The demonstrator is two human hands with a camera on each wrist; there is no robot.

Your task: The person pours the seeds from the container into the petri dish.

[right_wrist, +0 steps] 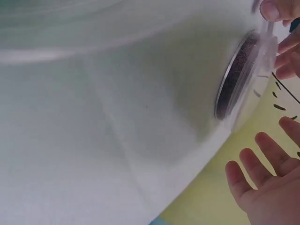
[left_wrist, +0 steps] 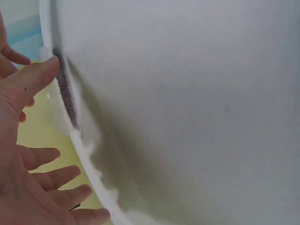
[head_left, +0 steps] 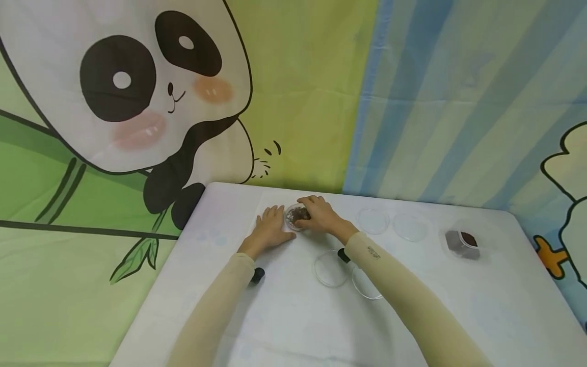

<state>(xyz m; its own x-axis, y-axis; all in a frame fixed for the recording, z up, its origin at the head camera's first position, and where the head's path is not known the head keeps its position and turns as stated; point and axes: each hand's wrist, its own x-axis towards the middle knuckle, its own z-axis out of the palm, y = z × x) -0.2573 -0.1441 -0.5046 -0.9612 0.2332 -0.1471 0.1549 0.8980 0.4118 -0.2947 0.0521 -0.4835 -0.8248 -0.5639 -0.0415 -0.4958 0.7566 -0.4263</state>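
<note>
A round clear petri dish (head_left: 291, 219) with dark soil-like material inside lies near the far edge of the table. My right hand (head_left: 319, 213) reaches over its right half, its thumb and bent fingers spanning the rim. My left hand (head_left: 270, 229) is low at the dish's left side, fingers spread and the thumb stretched toward the near rim. In the left wrist view, the left thumb (left_wrist: 40, 75) overlaps the dish's edge, while the other fingers (left_wrist: 61, 178) extend apart from it. The right wrist view shows the dish (right_wrist: 234, 79) from the side, with a dark layer under clear plastic.
Two clear round dish parts, one (head_left: 315, 270) beside another (head_left: 367, 296), lie near the right forearm. Two more clear discs (head_left: 373, 221) (head_left: 410, 227) sit farther right. A clear plastic tub (head_left: 456, 245) holding dark soil-like material stands at the right. A panda-printed cloth (head_left: 293, 102) hangs behind the table.
</note>
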